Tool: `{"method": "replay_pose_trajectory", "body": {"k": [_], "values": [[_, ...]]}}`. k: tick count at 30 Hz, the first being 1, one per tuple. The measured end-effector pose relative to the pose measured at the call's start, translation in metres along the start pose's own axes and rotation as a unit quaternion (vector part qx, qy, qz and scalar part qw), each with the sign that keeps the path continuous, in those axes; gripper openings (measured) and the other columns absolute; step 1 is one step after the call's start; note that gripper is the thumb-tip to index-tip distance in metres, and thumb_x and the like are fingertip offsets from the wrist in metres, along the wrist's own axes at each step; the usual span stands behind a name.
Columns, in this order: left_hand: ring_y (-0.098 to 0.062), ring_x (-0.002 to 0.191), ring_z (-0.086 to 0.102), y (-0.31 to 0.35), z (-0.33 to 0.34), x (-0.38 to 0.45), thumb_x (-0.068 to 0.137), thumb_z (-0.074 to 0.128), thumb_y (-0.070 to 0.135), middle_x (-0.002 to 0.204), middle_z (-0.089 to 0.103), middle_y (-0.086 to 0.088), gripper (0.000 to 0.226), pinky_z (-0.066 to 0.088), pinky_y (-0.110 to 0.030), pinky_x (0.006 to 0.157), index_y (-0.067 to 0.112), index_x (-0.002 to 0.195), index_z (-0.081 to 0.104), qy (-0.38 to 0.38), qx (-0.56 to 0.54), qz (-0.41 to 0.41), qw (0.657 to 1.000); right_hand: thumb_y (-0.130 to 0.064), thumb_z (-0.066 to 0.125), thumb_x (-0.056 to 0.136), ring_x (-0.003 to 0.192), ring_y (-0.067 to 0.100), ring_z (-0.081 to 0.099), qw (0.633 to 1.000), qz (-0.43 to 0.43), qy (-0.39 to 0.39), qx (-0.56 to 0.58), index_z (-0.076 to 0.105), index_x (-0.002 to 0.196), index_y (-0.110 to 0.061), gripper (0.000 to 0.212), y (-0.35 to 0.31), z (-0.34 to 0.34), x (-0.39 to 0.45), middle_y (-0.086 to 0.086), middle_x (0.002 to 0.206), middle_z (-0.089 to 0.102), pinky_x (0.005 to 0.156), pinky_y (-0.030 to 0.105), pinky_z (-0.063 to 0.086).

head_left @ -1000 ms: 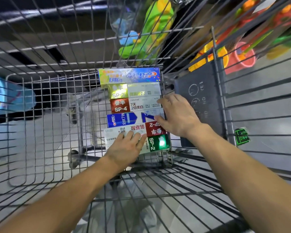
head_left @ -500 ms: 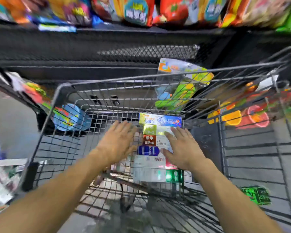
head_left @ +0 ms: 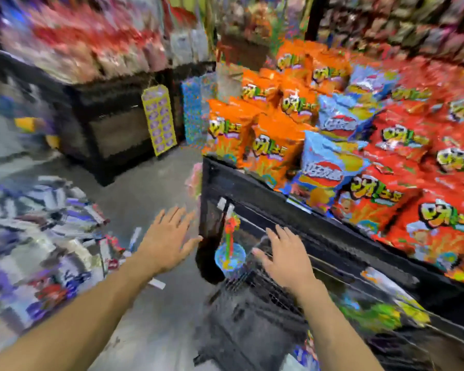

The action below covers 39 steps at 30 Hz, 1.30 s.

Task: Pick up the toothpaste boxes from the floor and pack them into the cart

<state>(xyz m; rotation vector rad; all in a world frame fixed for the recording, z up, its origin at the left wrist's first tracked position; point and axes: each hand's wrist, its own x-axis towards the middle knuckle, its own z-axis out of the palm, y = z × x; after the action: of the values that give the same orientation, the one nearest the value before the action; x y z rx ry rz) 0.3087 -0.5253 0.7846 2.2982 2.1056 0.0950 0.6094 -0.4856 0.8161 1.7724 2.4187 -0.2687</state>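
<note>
- Both my hands are empty. Left hand point(head_left: 169, 238) is spread wide, fingers straight, out over the floor point(head_left: 150, 183). Right hand point(head_left: 285, 254) is also flat and open, above the cart point(head_left: 255, 295), touching nothing that I can tell.
- The view is heavily smeared; small detail is not readable.
- Toothpaste boxes point(head_left: 46, 231): a loose heap on the floor at my left, below and left of the left hand. A few strays lie near the wrist. Individual boxes can't be told apart in the blur.
- Cart: dark wire, low centre-right, under the right hand. Its contents are not clear from here.
- Step in hand, as I judge it: turning from cart to heap for the next pick.
- To do it well: let the view settle before reaching. Pick a box at the heap's near edge, lying flat and free of its neighbours. Grip across the short sides so it drops into the cart lengthwise. Leave buried boxes alone; tugging them would likely scatter the pile.
- Edges: a black display bin point(head_left: 292, 218) of snack bags point(head_left: 276, 153) stands just beside the cart on the right, its corner near the left fingertips. A toy point(head_left: 229, 247) hangs off that corner and could snag.
- Open room: bare floor ahead, between the heap and the bin. Sweep left and low, away from the corner.
</note>
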Motion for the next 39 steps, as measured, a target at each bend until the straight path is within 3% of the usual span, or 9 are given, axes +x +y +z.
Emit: {"method": "replay_pose_trajectory", "body": {"k": [7,10,19,23,26,28,31,35,39], "values": [[-0.037,0.147,0.034,-0.24,-0.021,-0.199,0.096,0.018,0.069,0.16,0.035,-0.018,0.085,0.033,-0.055,0.116,0.011,0.156,0.033,0.011,-0.008,-0.251,0.968,-0.089,-0.016,0.075,0.139,0.036,0.044,0.978,-0.206,0.001,-0.044,0.048,0.147,-0.009,0.125,-0.275,0.028,0.044,0.019,0.148,0.05,0.115,0.047,0.036],[-0.036,0.146,0.036,-0.303,-0.017,-0.29,0.093,0.018,0.069,0.159,0.038,-0.015,0.086,0.033,-0.057,0.114,0.012,0.157,0.033,-0.009,0.0,-0.352,0.936,-0.092,-0.022,0.062,0.146,0.031,0.033,0.959,-0.276,-0.027,-0.064,0.038,0.153,-0.017,0.133,-0.372,0.043,0.047,0.014,0.159,0.037,0.119,0.044,0.027],[-0.039,0.135,0.05,-0.356,0.018,-0.413,0.091,0.015,0.067,0.147,0.052,-0.022,0.089,0.041,-0.054,0.109,0.006,0.144,0.053,-0.081,-0.023,-0.499,0.862,-0.079,0.009,0.076,0.141,0.034,0.039,0.886,-0.447,-0.072,-0.104,0.041,0.15,-0.013,0.105,-0.56,0.091,0.057,0.018,0.151,0.046,0.116,0.042,0.03],[-0.032,0.153,0.018,-0.371,0.057,-0.41,0.101,0.024,0.064,0.166,0.019,-0.015,0.078,0.017,-0.047,0.124,0.015,0.161,0.018,-0.129,-0.039,-0.571,0.81,-0.081,0.016,0.082,0.148,0.032,0.029,0.866,-0.473,-0.126,-0.106,0.031,0.156,-0.015,0.1,-0.606,0.128,0.084,0.017,0.159,0.033,0.121,0.04,0.025],[-0.037,0.146,0.035,-0.384,0.092,-0.404,0.101,0.03,0.061,0.158,0.036,-0.021,0.076,0.03,-0.05,0.119,0.008,0.154,0.037,-0.152,-0.044,-0.591,0.791,-0.074,0.028,0.092,0.146,0.032,0.032,0.847,-0.494,-0.152,-0.123,0.032,0.154,-0.014,0.086,-0.629,0.16,0.112,0.016,0.158,0.035,0.118,0.039,0.027],[-0.039,0.141,0.043,-0.394,0.124,-0.403,0.101,0.03,0.06,0.153,0.043,-0.023,0.076,0.04,-0.052,0.113,0.004,0.15,0.044,-0.128,-0.048,-0.606,0.784,-0.064,0.039,0.098,0.143,0.032,0.034,0.833,-0.512,-0.165,-0.133,0.035,0.152,-0.013,0.074,-0.64,0.192,0.13,0.015,0.156,0.038,0.115,0.038,0.029],[-0.029,0.153,0.02,-0.411,0.182,-0.4,0.103,0.018,0.06,0.166,0.019,-0.017,0.077,0.021,-0.04,0.123,0.007,0.16,0.015,-0.189,-0.097,-0.619,0.756,-0.065,0.041,0.097,0.141,0.032,0.035,0.823,-0.515,-0.192,-0.142,0.03,0.155,-0.016,0.077,-0.662,0.255,0.154,0.013,0.154,0.039,0.115,0.04,0.032],[-0.04,0.13,0.055,-0.439,0.307,-0.418,0.095,0.013,0.062,0.14,0.057,-0.025,0.085,0.048,-0.048,0.106,0.003,0.14,0.056,-0.204,-0.139,-0.617,0.748,-0.07,0.042,0.094,0.139,0.035,0.039,0.817,-0.494,-0.26,-0.145,0.028,0.156,-0.019,0.081,-0.696,0.381,0.177,0.013,0.155,0.039,0.112,0.043,0.038],[-0.042,0.128,0.055,-0.469,0.465,-0.443,0.095,0.013,0.063,0.137,0.059,-0.025,0.089,0.045,-0.055,0.108,0.0,0.139,0.056,-0.218,-0.107,-0.605,0.759,-0.068,0.043,0.096,0.141,0.031,0.038,0.804,-0.517,-0.257,-0.138,0.025,0.158,-0.021,0.08,-0.727,0.537,0.19,0.01,0.158,0.036,0.109,0.038,0.037]]}}
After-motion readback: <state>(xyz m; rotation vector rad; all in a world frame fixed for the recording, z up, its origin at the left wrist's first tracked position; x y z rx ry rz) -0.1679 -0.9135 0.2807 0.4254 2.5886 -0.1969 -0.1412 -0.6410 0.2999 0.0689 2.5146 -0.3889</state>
